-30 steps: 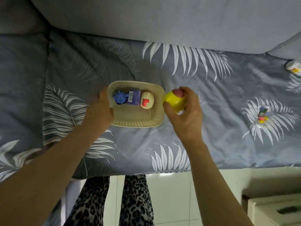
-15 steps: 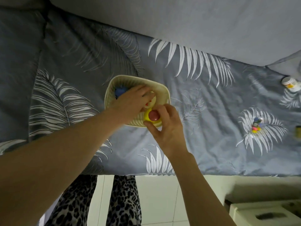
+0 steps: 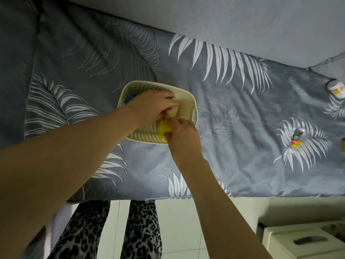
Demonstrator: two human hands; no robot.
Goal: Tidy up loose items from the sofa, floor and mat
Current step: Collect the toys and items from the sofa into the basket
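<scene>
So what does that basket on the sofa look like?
The basket is cream, looks like plastic, rectangular with rounded corners and ribbed, slotted walls. It sits upright on the grey leaf-print sofa cover. Both hands reach inside it: the left hand holds a white and red toy, the right hand holds a yellow toy near the front wall. Something blue peeks out at the back left.

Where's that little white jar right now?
The little white jar lies on the leaf-print sofa cover at the far right edge of the head view, well right of the cream basket, near the backrest.
</scene>
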